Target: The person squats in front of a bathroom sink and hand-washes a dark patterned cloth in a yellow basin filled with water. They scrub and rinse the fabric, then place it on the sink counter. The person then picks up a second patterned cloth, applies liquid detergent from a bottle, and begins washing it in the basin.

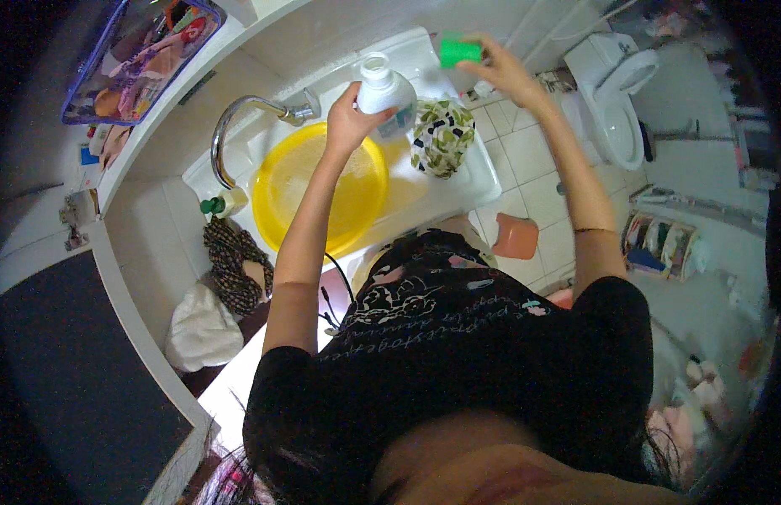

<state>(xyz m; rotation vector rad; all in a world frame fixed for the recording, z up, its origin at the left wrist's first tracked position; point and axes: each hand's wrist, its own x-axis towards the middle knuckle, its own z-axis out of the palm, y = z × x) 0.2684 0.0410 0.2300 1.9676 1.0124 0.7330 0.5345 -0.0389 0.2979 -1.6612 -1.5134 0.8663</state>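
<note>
My left hand (354, 120) grips a white plastic bottle (390, 95) by its upper body. Its round mouth is uncovered and tilts a little toward the back wall. Off to the right, my right hand (501, 72) holds a bright green bottle cap (459, 50) between thumb and fingers, apart from the bottle. Below the bottle and to its left, a yellow plastic basin (267, 202) with water in it stands in the white sink (491, 180). A bunched cloth with a green, black and white pattern (443, 136) lies on the sink's right side.
A chrome gooseneck faucet (220, 136) arches left of the basin. Nearby are a green-topped pump bottle (229, 202), a dark patterned cloth (236, 262) and a white towel (204, 331). An orange plastic stool (515, 237) stands on the tiled floor, with a toilet (617, 126) farther right.
</note>
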